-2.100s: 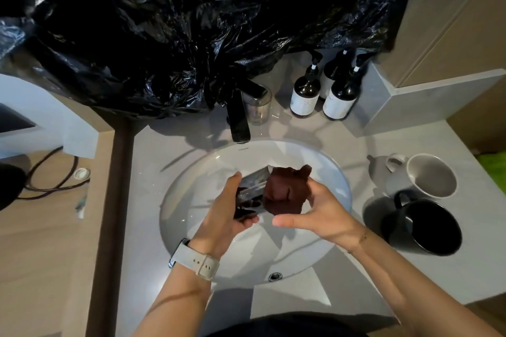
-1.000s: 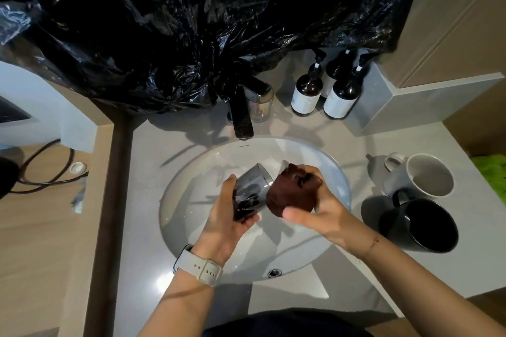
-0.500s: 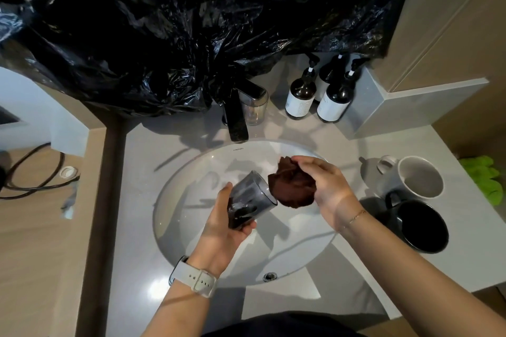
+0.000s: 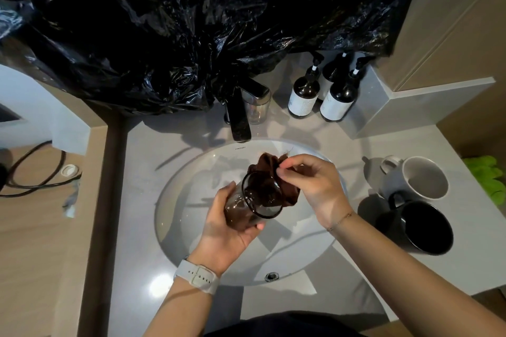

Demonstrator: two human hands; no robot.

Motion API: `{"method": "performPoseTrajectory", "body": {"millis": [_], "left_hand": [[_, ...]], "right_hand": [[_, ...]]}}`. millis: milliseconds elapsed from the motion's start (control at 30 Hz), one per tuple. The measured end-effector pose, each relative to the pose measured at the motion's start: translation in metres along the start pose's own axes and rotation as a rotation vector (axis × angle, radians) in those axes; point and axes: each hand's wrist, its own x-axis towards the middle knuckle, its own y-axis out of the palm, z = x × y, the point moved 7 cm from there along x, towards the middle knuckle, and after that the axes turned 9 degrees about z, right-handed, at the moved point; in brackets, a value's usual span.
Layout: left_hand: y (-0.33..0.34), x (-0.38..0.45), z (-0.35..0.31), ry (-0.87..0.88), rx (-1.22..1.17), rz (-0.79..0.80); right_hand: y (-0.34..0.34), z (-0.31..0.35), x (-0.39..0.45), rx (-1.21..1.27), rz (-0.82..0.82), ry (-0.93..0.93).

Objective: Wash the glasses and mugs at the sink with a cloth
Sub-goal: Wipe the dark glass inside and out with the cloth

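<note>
fingers point(image 4: 284, 169) pinch cloth point(image 4: 269, 186) | cloth inside glass point(image 4: 252, 205) mouth

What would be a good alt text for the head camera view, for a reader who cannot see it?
Over a white sink, the left hand holds a dark glass tilted while the right hand pinches a brown cloth at its rim. A white mug and a black mug stand on the counter to the right.

Tilted smoky glass point(image 4: 253, 201), brown cloth point(image 4: 269, 180) inside
</note>
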Motion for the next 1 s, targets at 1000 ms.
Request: {"method": "performPoseTrajectory", "body": {"millis": [1000], "left_hand": [[-0.030, -0.009, -0.059, 0.224, 0.217, -0.257]], "right_hand": [[-0.011, -0.028, -0.010, 0.201, 0.021, 0.176]]}}
